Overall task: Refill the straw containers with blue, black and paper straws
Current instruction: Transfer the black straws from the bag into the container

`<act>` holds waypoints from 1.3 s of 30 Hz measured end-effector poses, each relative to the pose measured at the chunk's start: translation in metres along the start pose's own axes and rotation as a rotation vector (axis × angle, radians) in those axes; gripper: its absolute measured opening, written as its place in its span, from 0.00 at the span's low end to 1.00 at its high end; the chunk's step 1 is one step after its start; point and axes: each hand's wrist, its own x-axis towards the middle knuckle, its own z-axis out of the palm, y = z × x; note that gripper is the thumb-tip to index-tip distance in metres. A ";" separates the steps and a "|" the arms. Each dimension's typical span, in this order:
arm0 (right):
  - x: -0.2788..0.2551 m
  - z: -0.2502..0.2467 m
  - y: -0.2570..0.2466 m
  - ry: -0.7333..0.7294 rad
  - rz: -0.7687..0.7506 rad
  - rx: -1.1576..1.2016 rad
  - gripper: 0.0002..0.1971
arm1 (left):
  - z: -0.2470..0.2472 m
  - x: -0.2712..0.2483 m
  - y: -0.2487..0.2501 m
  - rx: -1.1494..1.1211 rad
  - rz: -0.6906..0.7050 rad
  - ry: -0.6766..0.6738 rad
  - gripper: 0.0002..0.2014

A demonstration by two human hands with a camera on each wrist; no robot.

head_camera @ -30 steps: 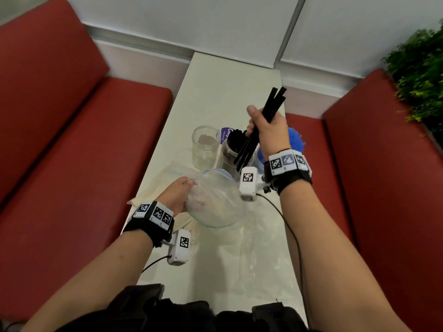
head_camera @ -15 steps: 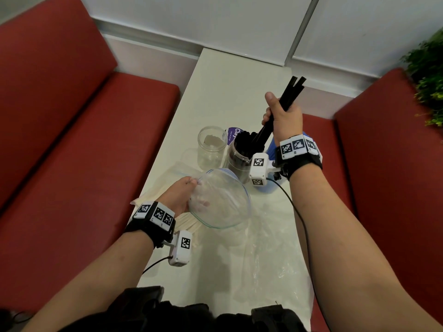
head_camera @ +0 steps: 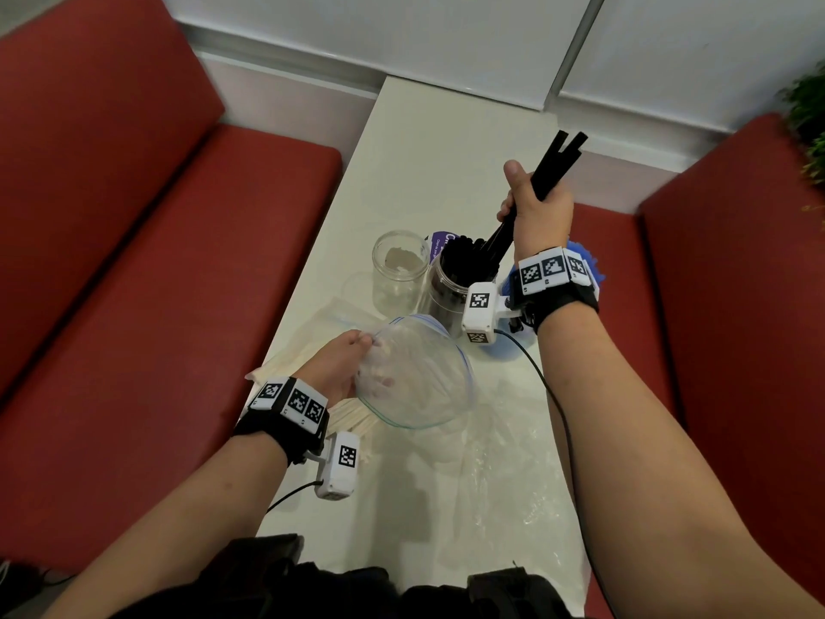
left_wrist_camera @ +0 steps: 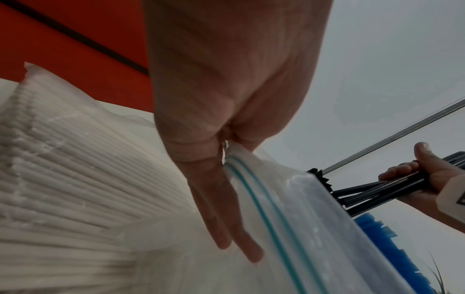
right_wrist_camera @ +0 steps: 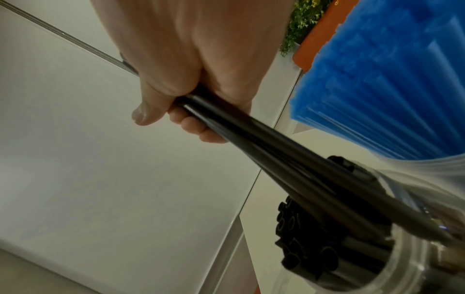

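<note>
Now, at the left edge of the white table lies a pack of paper straws, just beside and partly under your left hand. This hand pinches the rim of an open zip bag between thumb and fingers, and the bag's mouth faces up. Behind it stands an empty clear jar. Next to that, a second jar is packed with black straws. Your right hand is closed in a fist around a small bundle of black straws; their lower ends are inside this jar and the tops rise above your knuckles. The blue straws stand just right of it, partly hidden under your wrist.
</note>
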 end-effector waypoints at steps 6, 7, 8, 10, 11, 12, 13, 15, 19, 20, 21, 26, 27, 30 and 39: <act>0.005 0.001 -0.002 0.163 0.039 0.059 0.15 | -0.001 0.004 -0.001 0.021 -0.011 -0.010 0.11; 0.004 0.002 -0.001 0.179 0.039 0.060 0.14 | -0.001 0.005 -0.001 0.020 -0.013 -0.009 0.11; 0.002 0.003 0.001 0.196 0.038 0.060 0.14 | 0.000 0.006 -0.002 0.019 -0.016 -0.008 0.11; -0.003 0.004 0.004 0.237 0.050 0.067 0.13 | 0.000 0.006 -0.002 0.010 -0.026 -0.005 0.11; -0.005 0.005 0.004 0.261 0.061 0.072 0.13 | 0.001 0.006 -0.003 0.005 -0.031 -0.004 0.11; -0.006 0.005 0.004 0.281 0.067 0.079 0.12 | 0.001 0.005 -0.003 0.004 -0.035 -0.005 0.11; -0.006 0.004 0.003 0.295 0.066 0.087 0.12 | 0.001 0.005 -0.004 0.006 -0.037 -0.006 0.11; -0.005 0.003 0.001 0.312 0.042 0.096 0.13 | 0.002 0.006 -0.005 0.008 -0.043 -0.004 0.11; -0.010 0.007 0.002 0.288 -0.010 0.107 0.12 | 0.002 0.005 -0.006 0.010 -0.056 -0.008 0.11; -0.013 0.008 0.005 0.281 -0.014 0.104 0.13 | 0.002 0.004 -0.006 0.012 -0.059 -0.008 0.11; -0.016 0.009 0.009 0.274 -0.012 0.099 0.13 | 0.003 0.004 -0.007 0.013 -0.060 -0.007 0.11; -0.029 0.010 0.031 0.210 0.046 0.054 0.13 | 0.004 0.002 -0.009 0.022 -0.051 -0.007 0.11; -0.031 0.011 0.034 0.182 0.058 0.027 0.13 | 0.004 0.002 -0.009 0.018 -0.049 -0.006 0.10; -0.033 0.012 0.040 0.062 0.103 -0.103 0.11 | 0.003 0.002 -0.011 0.019 -0.040 -0.008 0.10; -0.032 0.009 0.035 -0.225 0.152 -0.392 0.15 | 0.006 0.001 -0.010 0.023 -0.038 -0.022 0.11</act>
